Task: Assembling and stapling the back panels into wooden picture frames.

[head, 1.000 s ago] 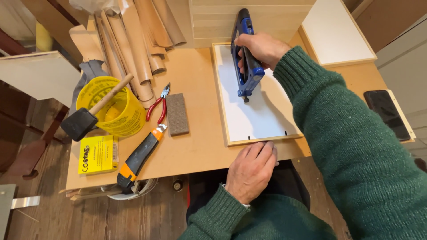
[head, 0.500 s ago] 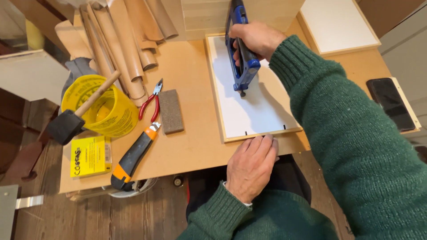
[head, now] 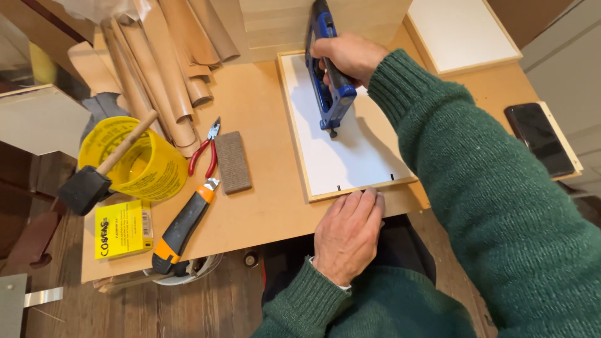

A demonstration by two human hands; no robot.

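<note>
On the white panel (head: 341, 141), near its far end, the blue staple gun (head: 330, 81) is gripped by the closed right hand (head: 347, 56), its long axis pointing away. The near frame edge is pressed flat by the open left hand (head: 347, 235).

Right hand (head: 346, 57): far, fingers curled in a closed grip, arm in green sleeve extended. Left hand (head: 347, 235): near, flat, palm down, fingers together.

floor: dark wood planks (head: 125, 313) | furniture: tan fibreboard worktop (head: 263, 119) | light: warm, even
</note>
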